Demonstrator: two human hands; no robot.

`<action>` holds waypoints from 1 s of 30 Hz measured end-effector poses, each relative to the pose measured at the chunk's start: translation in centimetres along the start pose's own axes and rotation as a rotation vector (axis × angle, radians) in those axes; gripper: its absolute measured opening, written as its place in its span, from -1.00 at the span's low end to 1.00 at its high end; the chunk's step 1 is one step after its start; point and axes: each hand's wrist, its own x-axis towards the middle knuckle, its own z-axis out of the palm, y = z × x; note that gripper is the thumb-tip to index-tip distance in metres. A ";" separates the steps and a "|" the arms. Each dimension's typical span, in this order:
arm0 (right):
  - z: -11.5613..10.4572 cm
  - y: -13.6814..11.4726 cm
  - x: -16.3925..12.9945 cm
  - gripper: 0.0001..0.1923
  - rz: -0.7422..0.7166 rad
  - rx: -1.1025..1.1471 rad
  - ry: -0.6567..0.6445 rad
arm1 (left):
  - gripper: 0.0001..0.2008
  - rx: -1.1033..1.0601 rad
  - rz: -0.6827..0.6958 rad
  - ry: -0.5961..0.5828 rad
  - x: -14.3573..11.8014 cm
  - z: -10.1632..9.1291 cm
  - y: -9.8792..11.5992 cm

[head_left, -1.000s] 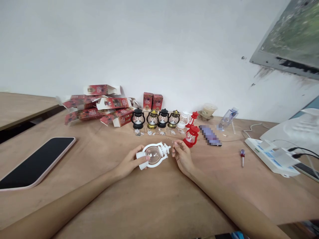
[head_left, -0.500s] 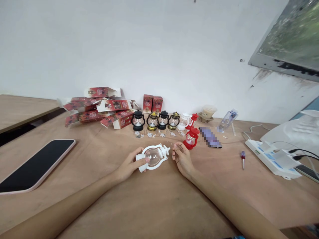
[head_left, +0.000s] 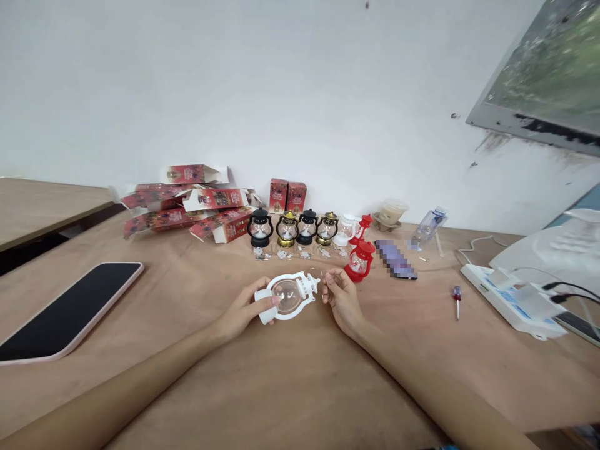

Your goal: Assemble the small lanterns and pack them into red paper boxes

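A white toy lantern with a clear globe lies on its side in my left hand, its top pointing right. My left fingers and thumb wrap its base. Close to the lantern's top, my right hand pinches a small thin piece, perhaps a wire, too fine to make out. Just behind the right hand stands a red lantern. Farther back is a row of lanterns: a black one, gold-and-black ones, a white one and another red one. Small metal bits lie before them.
Red printed boxes are heaped at the back left, and two upright boxes stand by the wall. A large phone lies left. On the right are a screwdriver, a blurred phone, a plastic bottle, a cup and a power strip.
My right hand has shifted very slightly left towards the white lantern's top, fingers still pinched. My left hand keeps its hold on the lantern, almost unmoved.
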 end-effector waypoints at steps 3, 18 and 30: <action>0.1 0.0 -0.2 -0.64 -0.005 -0.016 -0.014 | -0.56 -0.006 -0.011 -0.005 -0.1 0.1 0.2; 0.6 -0.4 -0.6 -0.68 0.044 -0.115 -0.135 | -0.60 -0.017 -0.008 -0.043 -0.1 0.1 0.4; 0.5 -0.3 -0.6 -0.68 0.037 -0.138 -0.136 | -0.58 -0.051 0.010 -0.048 0.3 -0.2 -0.5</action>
